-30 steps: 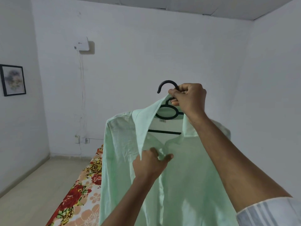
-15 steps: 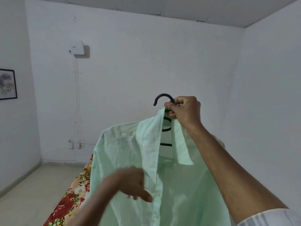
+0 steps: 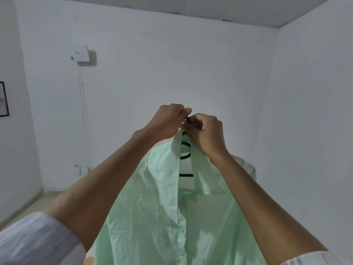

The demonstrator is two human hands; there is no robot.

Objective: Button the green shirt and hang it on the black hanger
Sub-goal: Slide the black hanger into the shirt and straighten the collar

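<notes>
Pale green shirt (image 3: pixel 152 217) hanging creased and buttoned on black hanger (image 3: pixel 186 157), collar standing up, left hand (image 3: pixel 168 122) and right hand (image 3: pixel 207 133) both pinching the hook

white walls (image 3: pixel 172 73) (a framed picture (image 3: pixel 3 99) hangs left), pale floor (image 3: pixel 24 203).

Count: one green shirt (image 3: pixel 152 217); one black hanger (image 3: pixel 186 157); two hands, left hand (image 3: pixel 168 121) and right hand (image 3: pixel 206 132); two buttons visible; one white wall box (image 3: pixel 80 54); one framed picture (image 3: pixel 3 100), partly cut off.
</notes>
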